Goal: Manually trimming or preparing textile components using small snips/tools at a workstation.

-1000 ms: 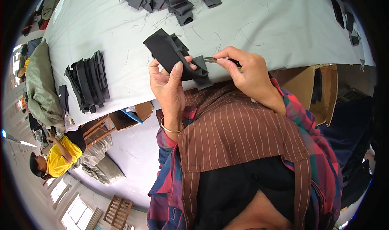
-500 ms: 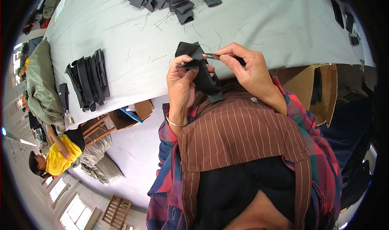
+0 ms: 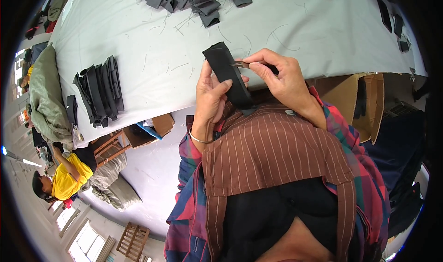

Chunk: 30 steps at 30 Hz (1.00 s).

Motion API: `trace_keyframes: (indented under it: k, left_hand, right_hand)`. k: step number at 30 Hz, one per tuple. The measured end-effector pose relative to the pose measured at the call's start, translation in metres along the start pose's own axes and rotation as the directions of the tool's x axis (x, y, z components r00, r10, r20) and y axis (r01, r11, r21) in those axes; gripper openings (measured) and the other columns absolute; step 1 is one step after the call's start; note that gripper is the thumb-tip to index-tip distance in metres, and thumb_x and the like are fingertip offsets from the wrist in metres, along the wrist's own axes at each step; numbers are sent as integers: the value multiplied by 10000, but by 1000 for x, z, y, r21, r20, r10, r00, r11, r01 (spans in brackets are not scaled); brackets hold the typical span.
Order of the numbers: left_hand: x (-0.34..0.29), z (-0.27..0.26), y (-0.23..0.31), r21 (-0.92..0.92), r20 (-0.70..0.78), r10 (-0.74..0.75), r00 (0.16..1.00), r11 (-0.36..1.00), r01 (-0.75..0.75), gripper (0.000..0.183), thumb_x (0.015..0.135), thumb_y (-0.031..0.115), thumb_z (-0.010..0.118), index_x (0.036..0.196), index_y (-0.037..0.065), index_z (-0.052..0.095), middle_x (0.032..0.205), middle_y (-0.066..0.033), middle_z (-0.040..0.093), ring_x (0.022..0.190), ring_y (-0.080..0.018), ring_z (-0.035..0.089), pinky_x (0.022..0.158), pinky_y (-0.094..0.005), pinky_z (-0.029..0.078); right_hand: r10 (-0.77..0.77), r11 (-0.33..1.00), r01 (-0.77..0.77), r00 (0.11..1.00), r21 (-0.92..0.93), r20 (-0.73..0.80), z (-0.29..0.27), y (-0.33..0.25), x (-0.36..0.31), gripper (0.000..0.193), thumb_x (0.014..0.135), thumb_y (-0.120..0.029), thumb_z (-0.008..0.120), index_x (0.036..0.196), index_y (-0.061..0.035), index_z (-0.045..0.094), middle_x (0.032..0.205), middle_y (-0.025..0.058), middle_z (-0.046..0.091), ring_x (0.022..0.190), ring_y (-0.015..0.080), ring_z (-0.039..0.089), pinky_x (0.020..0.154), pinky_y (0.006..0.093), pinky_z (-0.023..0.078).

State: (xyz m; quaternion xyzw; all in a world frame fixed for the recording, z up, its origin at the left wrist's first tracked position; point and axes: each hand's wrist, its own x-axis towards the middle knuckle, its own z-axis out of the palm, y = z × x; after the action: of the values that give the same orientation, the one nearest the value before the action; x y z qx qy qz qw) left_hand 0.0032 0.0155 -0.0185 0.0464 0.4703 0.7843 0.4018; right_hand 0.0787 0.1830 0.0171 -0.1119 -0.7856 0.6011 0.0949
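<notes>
A flat black fabric strip [image 3: 227, 72] is pinched in my left hand [image 3: 213, 90], thumb on top and fingers behind. It slants from the table edge down toward my apron. My right hand [image 3: 282, 77] is closed around small metal thread snips [image 3: 241, 64]. Their pointed tips lie against the strip's right side, near its upper half. Whether the blades cut a thread there is too small to tell. Most of the snips' handle is hidden inside my right palm.
A white-covered table [image 3: 152, 45] stretches ahead, strewn with loose thread ends. A heap of black fabric pieces [image 3: 203, 1] lies at its far side, and a neat row of folded black strips [image 3: 99, 93] at left. A cardboard box [image 3: 371, 105] stands below right. A person in yellow [image 3: 71, 176] is at far left.
The strip has been flattened out from its folded-over state, and my left thumb has shifted down onto its face. My right hand with the snips has barely moved.
</notes>
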Motion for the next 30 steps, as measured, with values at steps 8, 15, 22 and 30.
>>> trace_keyframes:
  k: [8,15,22,30]
  left_hand:
    - [11,-5,-2,-225,-53,-32,998,974,19,362,815,-28,370,1154,25,486,1282,-271,482,996,-369,623,802,-479,564]
    - [7,-13,5,-332,32,-36,999,942,44,388,854,350,379,1025,39,535,1270,-293,480,995,-367,584,799,-542,515]
    - [6,-9,7,-311,-10,-88,996,947,80,356,923,386,418,933,48,532,1238,-244,521,947,-334,607,779,-499,543]
    - [5,-3,8,-316,-32,-76,997,947,62,225,811,18,563,1027,33,502,1212,-244,534,920,-300,630,769,-448,573]
  right_hand:
    - [-28,995,27,1000,94,12,5,8,2,123,910,-77,568,966,5,641,686,-7,588,605,30,422,547,196,352]
    - [35,995,-40,997,91,63,-1,5,5,130,911,-84,573,970,13,635,796,38,652,692,55,508,631,204,410]
    - [-59,997,58,998,50,15,2,8,6,89,878,-83,593,904,-9,635,892,74,710,748,181,681,659,261,506]
    - [9,999,-11,998,41,59,1,3,5,87,877,-80,588,902,-11,635,865,69,710,743,175,680,662,260,504]
